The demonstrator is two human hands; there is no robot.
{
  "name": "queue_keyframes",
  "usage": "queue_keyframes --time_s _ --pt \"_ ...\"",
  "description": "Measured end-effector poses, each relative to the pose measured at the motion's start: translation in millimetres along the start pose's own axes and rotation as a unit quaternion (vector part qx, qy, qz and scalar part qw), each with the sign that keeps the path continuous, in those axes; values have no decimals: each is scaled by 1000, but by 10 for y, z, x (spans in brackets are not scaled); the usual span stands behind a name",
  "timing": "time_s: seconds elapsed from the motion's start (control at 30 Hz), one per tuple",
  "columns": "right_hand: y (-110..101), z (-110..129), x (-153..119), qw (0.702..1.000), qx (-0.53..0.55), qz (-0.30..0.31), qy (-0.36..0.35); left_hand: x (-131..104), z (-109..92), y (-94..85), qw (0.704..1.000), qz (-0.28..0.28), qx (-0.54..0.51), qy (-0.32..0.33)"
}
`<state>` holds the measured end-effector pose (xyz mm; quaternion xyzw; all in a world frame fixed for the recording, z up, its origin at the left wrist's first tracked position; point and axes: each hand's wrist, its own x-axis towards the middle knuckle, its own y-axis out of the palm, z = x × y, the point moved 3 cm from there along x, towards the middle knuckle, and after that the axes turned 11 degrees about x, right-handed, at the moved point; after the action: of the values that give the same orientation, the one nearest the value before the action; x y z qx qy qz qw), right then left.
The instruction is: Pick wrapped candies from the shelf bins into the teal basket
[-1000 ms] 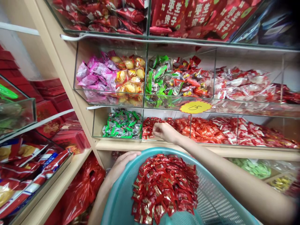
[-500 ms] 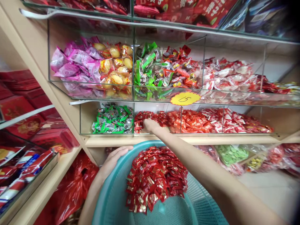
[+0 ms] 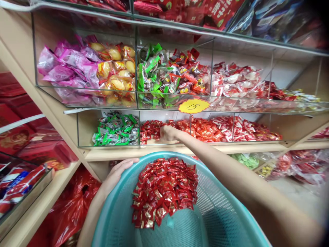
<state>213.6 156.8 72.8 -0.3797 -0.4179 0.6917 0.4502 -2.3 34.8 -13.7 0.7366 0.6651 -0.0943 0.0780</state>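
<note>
**Tipping basket (image 3: 113, 206), crowded bin (image 3: 109, 145)**

My left hand (image 3: 119, 170) lies along the basket's outer rim; I can't tell whether its fingers grip. The heap of red-wrapped candies (image 3: 166, 188) sits toward the far side, so a slack hold could tip that rim and spill them. My right hand (image 3: 168, 133) is in the lower bin beside loose red candies (image 3: 151, 127), fingers curled, contents hidden. Lifting carelessly could catch the clear front panel and scatter sweets, or drag in the orange-red ones (image 3: 205, 130) alongside.
</note>
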Motion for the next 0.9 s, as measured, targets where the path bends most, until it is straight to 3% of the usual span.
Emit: queue_keyframes --time_s 0.17,0.3,0.37,0.53,0.67,0.77,0.9 --pt "-197 -155 -286 998 27 -42 -43 5 10 21 1000 -3 11 10" --pt "-267 -172 -607 977 119 -76 -159 -61 -72 25 996 -11 45 71" --pt "-228 -112 -779 961 164 -63 -213 -78 -94 27 994 -11 66 91" --pt "113 179 -1111 943 156 15 -293 -46 -52 33 996 3 45 82" --pt "479 426 -1205 923 104 68 -364 -25 -29 42 997 12 22 78" --pt "682 603 -1195 904 28 65 -422 -34 -30 53 997 19 5 75" --pt "893 795 -1145 868 -88 44 -486 -45 20 90 994 67 -88 -6"
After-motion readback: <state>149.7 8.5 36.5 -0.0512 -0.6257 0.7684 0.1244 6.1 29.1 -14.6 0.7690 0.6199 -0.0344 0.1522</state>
